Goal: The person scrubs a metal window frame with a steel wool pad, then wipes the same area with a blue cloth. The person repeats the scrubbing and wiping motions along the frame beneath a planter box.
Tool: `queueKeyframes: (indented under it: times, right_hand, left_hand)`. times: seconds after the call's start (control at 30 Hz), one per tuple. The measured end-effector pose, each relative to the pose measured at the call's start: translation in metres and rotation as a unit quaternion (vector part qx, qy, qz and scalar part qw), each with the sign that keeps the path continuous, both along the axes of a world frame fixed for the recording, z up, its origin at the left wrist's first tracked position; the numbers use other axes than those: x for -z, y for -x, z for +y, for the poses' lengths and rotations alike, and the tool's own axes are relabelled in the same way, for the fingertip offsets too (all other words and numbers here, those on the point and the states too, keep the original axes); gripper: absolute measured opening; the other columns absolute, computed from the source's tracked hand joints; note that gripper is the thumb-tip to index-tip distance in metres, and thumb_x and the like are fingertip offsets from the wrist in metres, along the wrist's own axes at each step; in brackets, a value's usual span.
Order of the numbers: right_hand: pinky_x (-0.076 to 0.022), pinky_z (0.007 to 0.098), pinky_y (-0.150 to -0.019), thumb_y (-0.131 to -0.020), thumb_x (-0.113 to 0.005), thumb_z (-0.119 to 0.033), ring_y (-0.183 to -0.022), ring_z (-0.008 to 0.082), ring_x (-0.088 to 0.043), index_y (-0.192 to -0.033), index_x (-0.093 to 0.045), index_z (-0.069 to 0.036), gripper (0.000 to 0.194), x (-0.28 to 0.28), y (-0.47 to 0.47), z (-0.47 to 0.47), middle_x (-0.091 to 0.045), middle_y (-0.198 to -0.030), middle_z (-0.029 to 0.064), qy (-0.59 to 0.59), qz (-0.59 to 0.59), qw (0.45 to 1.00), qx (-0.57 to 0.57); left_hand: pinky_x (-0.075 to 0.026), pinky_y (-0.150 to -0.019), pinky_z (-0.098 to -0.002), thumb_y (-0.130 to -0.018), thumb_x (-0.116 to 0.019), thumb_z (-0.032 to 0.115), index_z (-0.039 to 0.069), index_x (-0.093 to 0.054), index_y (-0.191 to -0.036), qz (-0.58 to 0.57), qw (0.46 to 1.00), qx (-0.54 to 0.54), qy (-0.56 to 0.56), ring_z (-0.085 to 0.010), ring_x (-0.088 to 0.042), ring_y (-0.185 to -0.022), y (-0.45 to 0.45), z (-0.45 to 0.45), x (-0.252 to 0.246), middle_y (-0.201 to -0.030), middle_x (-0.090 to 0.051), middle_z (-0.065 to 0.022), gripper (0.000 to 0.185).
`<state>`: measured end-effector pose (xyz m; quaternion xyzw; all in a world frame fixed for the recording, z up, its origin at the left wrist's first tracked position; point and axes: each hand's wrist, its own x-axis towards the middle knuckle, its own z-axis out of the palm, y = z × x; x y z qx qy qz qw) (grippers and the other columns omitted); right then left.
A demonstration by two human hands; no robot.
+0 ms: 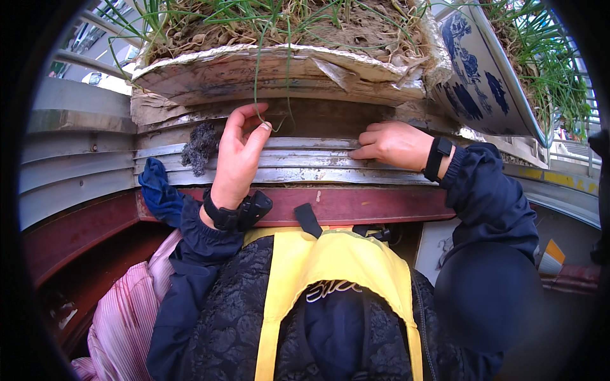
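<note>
My left hand [241,155] is raised over the metal window track [305,159], its thumb and index finger around a drooping green onion leaf [257,90]. Whether they pinch the leaf is not clear. My right hand [393,144] rests its curled fingertips on the track's upper rails at the right; its palm side is hidden. Beyond both hands stands a weathered foam box [276,76] of soil [352,35] with green onion plants, some leaves hanging over its near wall.
A dark grey scouring pad [200,148] and a blue cloth [161,190] lie left of my left hand. A dark red wooden sill [352,202] runs along the near side. At the upper right stands a blue-and-white planter [481,81]; metal railings [102,24] cross the upper left.
</note>
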<state>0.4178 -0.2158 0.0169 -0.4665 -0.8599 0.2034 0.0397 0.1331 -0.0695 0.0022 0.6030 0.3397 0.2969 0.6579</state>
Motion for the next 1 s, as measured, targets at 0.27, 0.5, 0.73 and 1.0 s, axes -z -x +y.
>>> queueKeyframes:
  times: [0.27,0.5,0.73,1.0]
  right_hand:
    - [-0.0541,0.0397,-0.078,-0.080,-0.063,-0.011,-0.091,0.0289,-0.058,-0.079,-0.058,-0.005,0.008,0.002,-0.010,-0.005,-0.057,-0.089,0.0072,-0.006,0.005,1.000,-0.010]
    - [-0.0538,0.0395,-0.078,-0.081,-0.062,-0.010,-0.093,0.0294,-0.058,-0.087,-0.058,-0.005,0.008,-0.005,-0.004,-0.014,-0.056,-0.091,0.0092,-0.041,-0.018,0.999,0.001]
    - [-0.0522,0.0413,-0.073,-0.082,-0.069,0.000,-0.085,0.0338,-0.060,-0.094,-0.061,-0.004,0.015,-0.076,0.009,-0.008,-0.056,-0.088,0.0124,-0.144,0.075,0.976,0.143]
    - [-0.0530,0.0404,-0.074,-0.090,-0.065,-0.006,-0.083,0.0369,-0.066,-0.096,-0.068,0.002,0.010,-0.135,-0.006,0.043,-0.067,-0.090,0.0182,-0.337,0.019,0.902,0.269]
  left_hand:
    - [-0.046,-0.097,-0.0287,-0.098,-0.062,0.009,-0.002,-0.054,-0.131,-0.006,1.000,-0.009,-0.001,-0.0139,-0.058,-0.106,0.003,0.000,0.000,-0.120,-0.062,-0.0092,0.035]
    - [-0.046,-0.097,-0.0282,-0.098,-0.061,0.009,-0.002,-0.055,-0.129,-0.014,1.000,-0.011,0.000,-0.0136,-0.058,-0.106,0.005,0.001,-0.001,-0.118,-0.062,-0.0082,0.034]
    - [-0.045,-0.097,-0.0278,-0.098,-0.061,0.008,-0.002,-0.057,-0.128,-0.018,0.999,-0.026,0.016,-0.0133,-0.058,-0.106,0.006,0.001,-0.006,-0.117,-0.063,-0.0078,0.032]
    - [-0.047,-0.095,-0.0267,-0.098,-0.064,0.007,0.001,-0.058,-0.127,-0.032,0.996,-0.065,-0.053,-0.0124,-0.058,-0.104,0.019,0.013,-0.011,-0.115,-0.063,-0.0057,0.030]
